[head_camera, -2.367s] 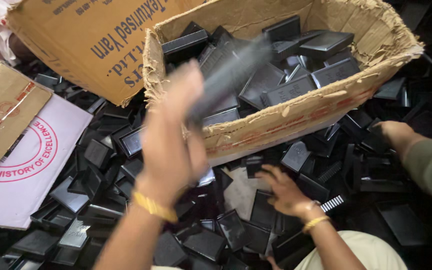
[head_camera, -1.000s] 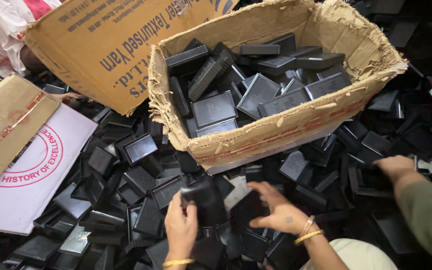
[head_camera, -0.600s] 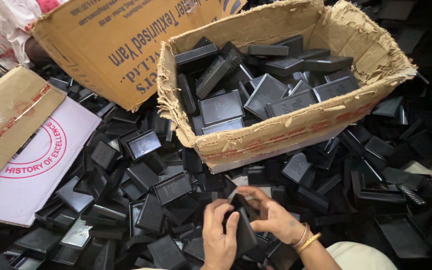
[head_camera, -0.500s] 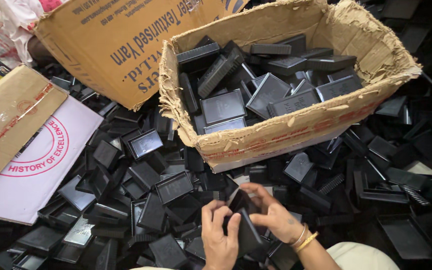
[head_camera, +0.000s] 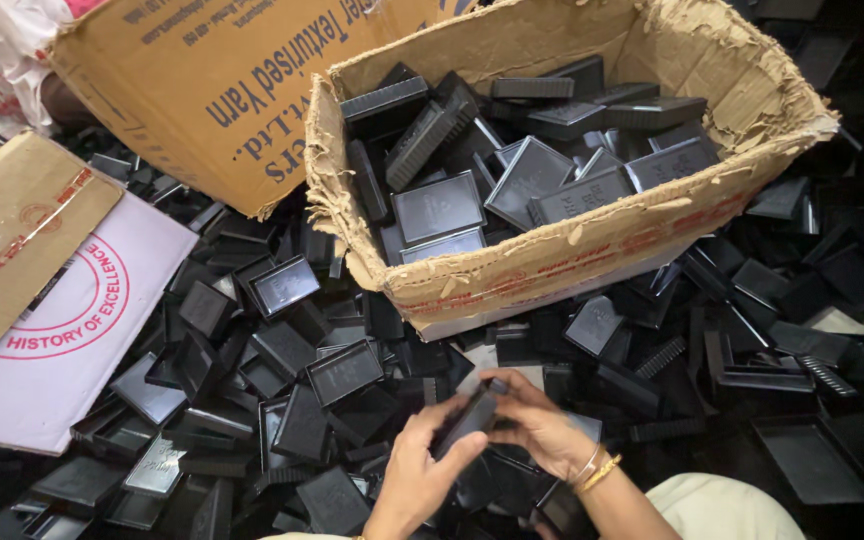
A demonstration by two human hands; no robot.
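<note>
Low in the middle of the head view, my left hand and my right hand meet on one small black plastic tray, which they hold tilted between them above the pile. The left hand's fingers wrap its lower edge and the right hand grips its upper end. A gold bangle sits on my right wrist. Under and around both hands lies a heap of several loose black trays of the same kind.
A torn open cardboard box holding several black trays stands just beyond my hands. Behind it leans a larger closed carton. At the left lie a flat cardboard sheet and a white printed board. Trays cover the floor to the right.
My left hand has come down from over the box to the pile. Both hands have closed together on one black tray. Another person's hand at the right edge has left the view.
</note>
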